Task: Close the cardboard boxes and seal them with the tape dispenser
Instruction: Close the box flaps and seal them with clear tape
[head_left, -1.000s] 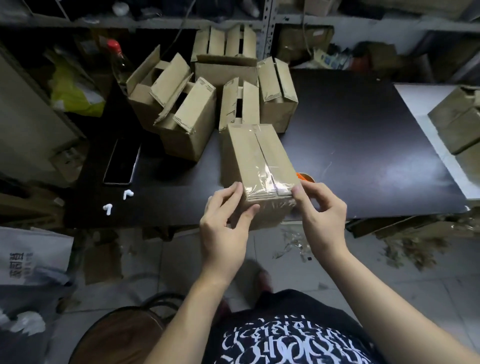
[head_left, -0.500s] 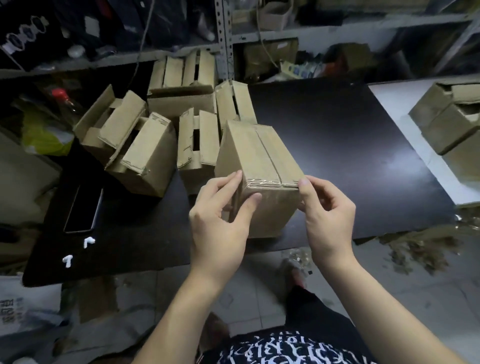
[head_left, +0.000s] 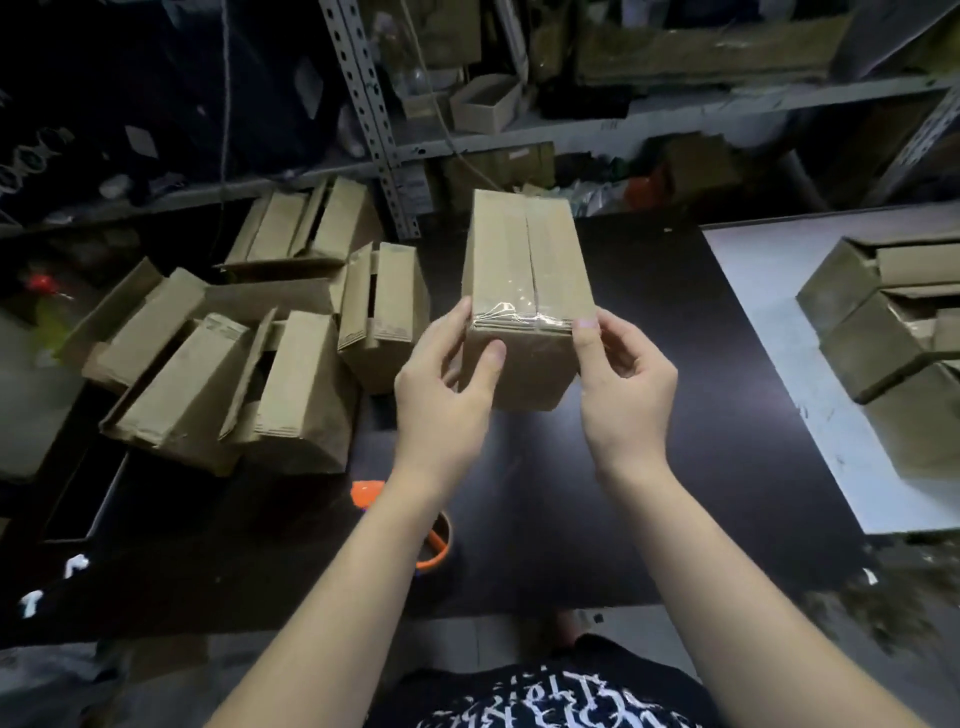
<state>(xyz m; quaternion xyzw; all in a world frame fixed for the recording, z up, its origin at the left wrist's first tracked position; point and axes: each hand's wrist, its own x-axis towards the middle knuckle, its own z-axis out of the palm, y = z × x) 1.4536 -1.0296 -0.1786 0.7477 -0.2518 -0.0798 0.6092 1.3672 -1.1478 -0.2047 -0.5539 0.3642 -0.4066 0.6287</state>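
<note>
Holding the sealed box (head_left: 524, 270) between both grips, over the dark table (head_left: 701, 415), mid-scene. Left grip (head_left: 441, 384): thumb on the near face, fingers round the left side. Right grip (head_left: 623, 379): narrow, fingertips on the near right edge. Clear tape (head_left: 511, 314) is wrinkled over the near end of the top seam. Orange tape dispenser (head_left: 441, 540) lies on the table under my left forearm, partly hidden. Open-flap boxes (head_left: 291, 384) are clustered at left, touching each other. More boxes (head_left: 883, 332) sit on the white surface (head_left: 779, 364) at right. Shelving (head_left: 519, 140) behind.
</note>
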